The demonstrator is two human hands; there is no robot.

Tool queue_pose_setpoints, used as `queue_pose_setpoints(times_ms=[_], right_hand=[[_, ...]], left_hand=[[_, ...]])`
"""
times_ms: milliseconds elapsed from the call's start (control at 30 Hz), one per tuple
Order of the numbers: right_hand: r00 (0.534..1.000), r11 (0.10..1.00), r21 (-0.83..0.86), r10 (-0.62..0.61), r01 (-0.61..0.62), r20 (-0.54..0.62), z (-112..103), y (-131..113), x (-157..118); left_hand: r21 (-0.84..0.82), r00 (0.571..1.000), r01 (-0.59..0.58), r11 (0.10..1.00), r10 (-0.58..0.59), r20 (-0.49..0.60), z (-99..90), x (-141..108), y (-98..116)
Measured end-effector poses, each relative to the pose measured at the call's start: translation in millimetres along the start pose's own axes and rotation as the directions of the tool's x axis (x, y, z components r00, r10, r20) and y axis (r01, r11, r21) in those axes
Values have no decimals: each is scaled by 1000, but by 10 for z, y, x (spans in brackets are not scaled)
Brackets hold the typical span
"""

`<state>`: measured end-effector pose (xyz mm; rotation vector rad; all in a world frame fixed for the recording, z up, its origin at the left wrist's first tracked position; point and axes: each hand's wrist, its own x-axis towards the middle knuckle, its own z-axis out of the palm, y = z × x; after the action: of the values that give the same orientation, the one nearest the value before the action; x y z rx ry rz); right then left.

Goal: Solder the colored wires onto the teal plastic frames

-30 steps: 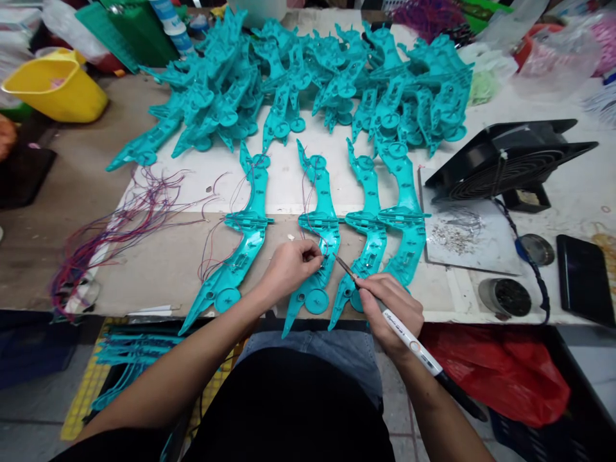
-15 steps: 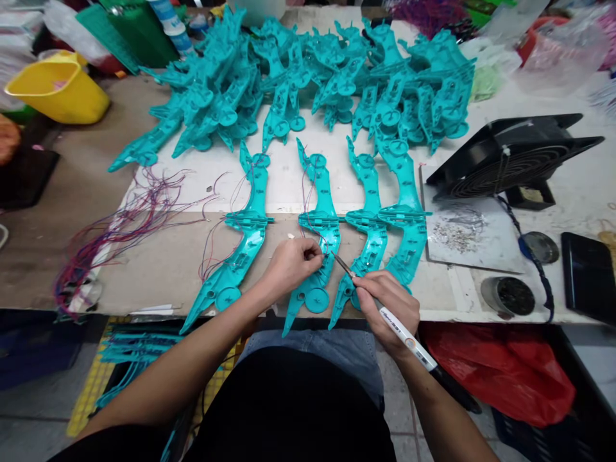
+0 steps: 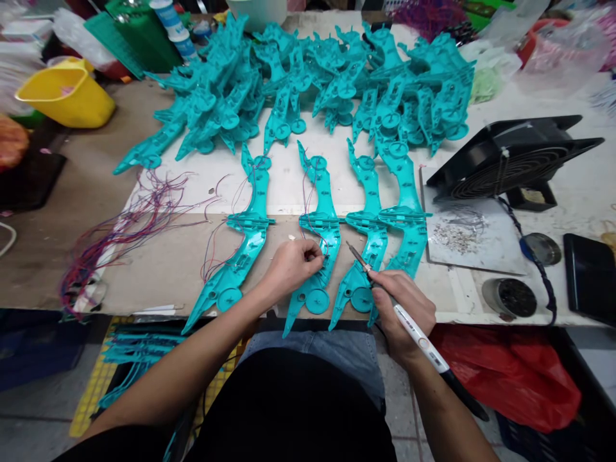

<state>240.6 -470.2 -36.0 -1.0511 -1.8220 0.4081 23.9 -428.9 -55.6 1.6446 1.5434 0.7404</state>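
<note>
Head view: the left hand has thumb and forefinger pinched on a thin wire, though the fingers hide the exact grip. The hand rests over the lower half of a teal part, probably steadying both. At four o'clock from it, the right hand is closed round a soldering iron like a pen, a grip that seems suited to fine aim; the slim metal tip is apart from the wire, at between two and three o'clock.

The teal part is glossy moulded plastic, curved like a bow, with a round disc near each end. A matching left part lies at nine o'clock and two right parts around two to three, apparently set in a row for easy reach. Farther toward nine lies a loose tangle of red and purple wires. A black fan stands tilted at two o'clock, perhaps to move fumes, partly over a pale, debris-strewn plate. At twelve, a teal heap covers the worktop's far side.
</note>
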Motion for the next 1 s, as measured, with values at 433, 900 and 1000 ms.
queue_pose_setpoints(times_ms=[433, 900, 1000], right_hand=[[984, 855, -488, -139, 175, 110, -126, 518, 217], [981, 807, -568, -69, 163, 184, -120, 942, 480], [984, 825, -544, -77, 155, 163, -100, 932, 485]], left_hand=[[102, 995, 19, 995, -9, -95, 62, -120, 59], [412, 989, 14, 911, 47, -137, 138, -359, 252], [399, 979, -46, 916, 121, -166, -119, -523, 232]])
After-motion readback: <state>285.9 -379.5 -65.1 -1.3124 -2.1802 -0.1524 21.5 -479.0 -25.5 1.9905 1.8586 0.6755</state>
